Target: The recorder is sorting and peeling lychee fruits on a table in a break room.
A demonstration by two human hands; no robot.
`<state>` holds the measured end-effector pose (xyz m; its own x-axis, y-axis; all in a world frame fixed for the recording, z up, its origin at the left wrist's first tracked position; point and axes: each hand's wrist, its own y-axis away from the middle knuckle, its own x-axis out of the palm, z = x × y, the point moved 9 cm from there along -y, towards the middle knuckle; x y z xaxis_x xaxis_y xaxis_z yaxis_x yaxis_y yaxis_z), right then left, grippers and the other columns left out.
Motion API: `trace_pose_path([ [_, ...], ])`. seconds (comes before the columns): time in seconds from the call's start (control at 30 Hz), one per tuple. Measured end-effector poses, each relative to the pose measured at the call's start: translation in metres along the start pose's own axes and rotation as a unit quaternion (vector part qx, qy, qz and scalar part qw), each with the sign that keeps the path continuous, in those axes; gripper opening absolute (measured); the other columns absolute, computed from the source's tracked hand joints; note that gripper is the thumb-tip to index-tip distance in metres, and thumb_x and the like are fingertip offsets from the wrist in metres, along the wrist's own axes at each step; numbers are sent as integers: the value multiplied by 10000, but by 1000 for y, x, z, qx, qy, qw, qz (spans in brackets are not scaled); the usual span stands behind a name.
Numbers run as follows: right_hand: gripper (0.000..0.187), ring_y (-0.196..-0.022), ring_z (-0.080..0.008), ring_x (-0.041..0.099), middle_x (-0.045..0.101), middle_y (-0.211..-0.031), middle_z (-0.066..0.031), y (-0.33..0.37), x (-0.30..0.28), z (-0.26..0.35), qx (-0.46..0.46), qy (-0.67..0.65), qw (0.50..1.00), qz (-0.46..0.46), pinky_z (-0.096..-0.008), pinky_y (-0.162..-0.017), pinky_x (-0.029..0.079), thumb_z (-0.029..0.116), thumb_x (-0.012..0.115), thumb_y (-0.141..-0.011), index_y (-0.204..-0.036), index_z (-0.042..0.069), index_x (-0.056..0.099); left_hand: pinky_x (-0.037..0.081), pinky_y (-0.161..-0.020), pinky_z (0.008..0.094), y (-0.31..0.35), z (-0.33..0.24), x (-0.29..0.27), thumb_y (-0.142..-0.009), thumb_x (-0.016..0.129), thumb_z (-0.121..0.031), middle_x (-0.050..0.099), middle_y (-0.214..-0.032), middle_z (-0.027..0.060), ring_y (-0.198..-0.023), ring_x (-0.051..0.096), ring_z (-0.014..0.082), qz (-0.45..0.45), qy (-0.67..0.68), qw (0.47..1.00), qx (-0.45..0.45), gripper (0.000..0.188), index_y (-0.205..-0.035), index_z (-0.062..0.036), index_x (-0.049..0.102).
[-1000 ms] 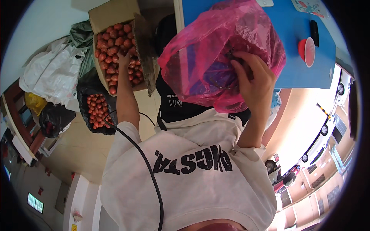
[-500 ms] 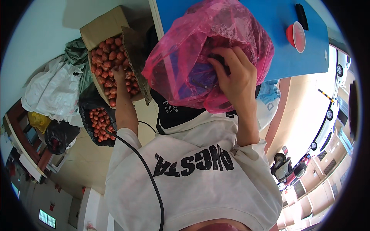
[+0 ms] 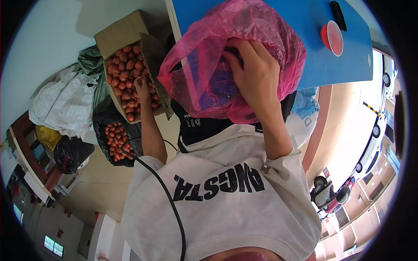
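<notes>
My left hand [image 3: 142,88] reaches into an open cardboard box [image 3: 115,35] on the left, its fingers curled against reddish, egg-shaped pieces [image 3: 126,71]. Whether a piece sits in those fingers is too small to tell. In front of me a pink translucent plastic bag [image 3: 204,37] stands open at the table's edge. Inside its mouth is my right hand [image 3: 257,74], thumb and fingers bent toward each other around something dark that I cannot make out. Blue-purple contents [image 3: 222,87] show dimly in the bag.
A black bag [image 3: 101,119] below the box holds smaller reddish pieces [image 3: 117,138]. White sacks [image 3: 63,100] lie further left. On the blue table [image 3: 348,71] are a red-and-white cup [image 3: 334,38] and a black object [image 3: 338,15]. A black cable [image 3: 167,191] crosses my shirt.
My right hand has moved slightly up and left, deeper into the pink bag. My left hand has shifted a little to the right within the box. The whole view has moved slightly.
</notes>
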<state>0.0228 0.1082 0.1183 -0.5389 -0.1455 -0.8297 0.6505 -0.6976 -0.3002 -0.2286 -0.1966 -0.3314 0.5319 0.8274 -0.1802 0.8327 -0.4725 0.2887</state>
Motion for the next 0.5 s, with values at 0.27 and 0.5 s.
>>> trace_pose_path([
  [0.27,222,-682,-151,598,671,-883,-36,13,-32,-9,42,-133,990,31,-245,-627,469,-38,717,-768,-972,43,684,460,-657,259,21,-138,10,-965,521,-245,553,-938,76,-749,516,148,-131,86,988,-5,199,-1088,-89,506],
  [0.5,233,-704,-96,555,707,-909,-59,36,-79,-54,174,-361,916,-1,-199,-634,447,-64,713,-775,-982,43,702,418,-583,270,47,-355,53,-949,482,-226,554,-925,89,-697,495,159,-69,262,959,84,206,-1110,-97,480],
])
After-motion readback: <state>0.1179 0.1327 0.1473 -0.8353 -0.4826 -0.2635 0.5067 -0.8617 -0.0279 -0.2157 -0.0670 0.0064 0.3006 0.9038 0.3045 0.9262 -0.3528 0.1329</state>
